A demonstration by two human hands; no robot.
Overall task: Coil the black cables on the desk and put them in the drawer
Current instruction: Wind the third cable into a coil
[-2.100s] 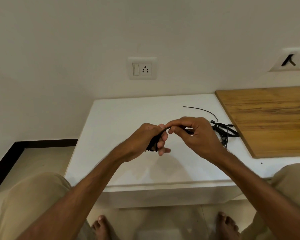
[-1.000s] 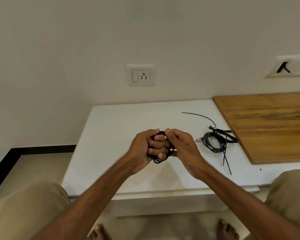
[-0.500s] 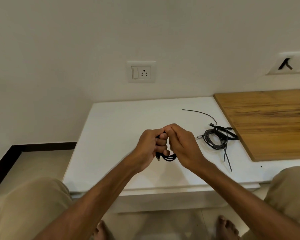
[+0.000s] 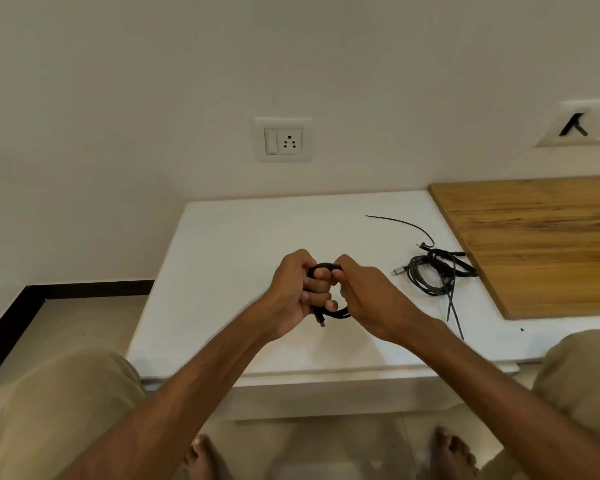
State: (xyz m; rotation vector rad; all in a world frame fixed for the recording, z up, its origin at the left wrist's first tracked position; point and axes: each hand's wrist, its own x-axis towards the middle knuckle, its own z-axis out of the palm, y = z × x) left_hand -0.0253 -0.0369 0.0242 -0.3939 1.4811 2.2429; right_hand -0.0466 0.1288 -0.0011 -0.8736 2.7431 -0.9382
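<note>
Both hands are up just above the white desk [image 4: 239, 254], close together, with one black cable [image 4: 338, 315] between them. The left hand [image 4: 293, 289] has its fingers curled tight round the loops, so the rings cannot spring apart. The right hand [image 4: 368, 299] pinches the top of the same bundle, most likely to push the last bit of cable round or to tuck it in. A small plug end [image 4: 321, 322] hangs down below the left hand (that is the loose tip). So this cable looks nearly rolled up, but it is not put away yet. No open drawer can be seen. The other cables [image 4: 433, 275] lie in a messy heap on the desk to the right, just beside the wooden board [image 4: 541, 244], with a thin black strip [image 4: 402, 223] lying near them. They look like the next job.
</note>
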